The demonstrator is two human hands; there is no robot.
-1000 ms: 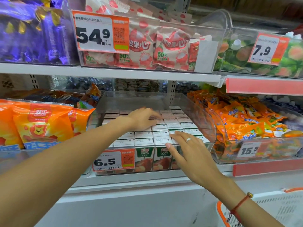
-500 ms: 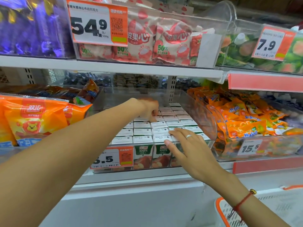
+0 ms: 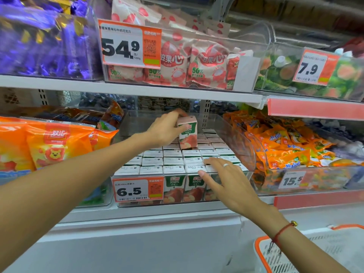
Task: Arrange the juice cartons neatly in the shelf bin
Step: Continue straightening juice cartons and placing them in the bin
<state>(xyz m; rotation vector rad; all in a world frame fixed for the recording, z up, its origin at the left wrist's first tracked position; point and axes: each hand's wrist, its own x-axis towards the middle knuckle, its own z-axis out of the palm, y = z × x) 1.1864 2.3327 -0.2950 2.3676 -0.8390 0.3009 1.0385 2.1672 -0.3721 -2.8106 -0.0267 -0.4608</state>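
Note:
A clear plastic shelf bin (image 3: 247, 152) on the middle shelf holds several rows of small white-topped apple juice cartons (image 3: 173, 160) standing upright. My left hand (image 3: 166, 130) grips one carton (image 3: 188, 133), lifted above the rows near the back of the bin, its green and red front facing me. My right hand (image 3: 226, 180) rests with spread, straight fingers on the carton tops at the bin's front right corner; a ring is on one finger.
A 6.5 price tag (image 3: 137, 189) hangs on the bin front. Orange snack bags (image 3: 283, 146) fill the bin to the right, orange sausage packs (image 3: 49, 146) the one to the left. Upper shelf (image 3: 137, 89) overhangs. A white basket with orange rim (image 3: 264, 253) is at lower right.
My left hand, earlier down among the rear cartons, has closed round one carton and lifted it out above the rows. My right hand stays on the front cartons.

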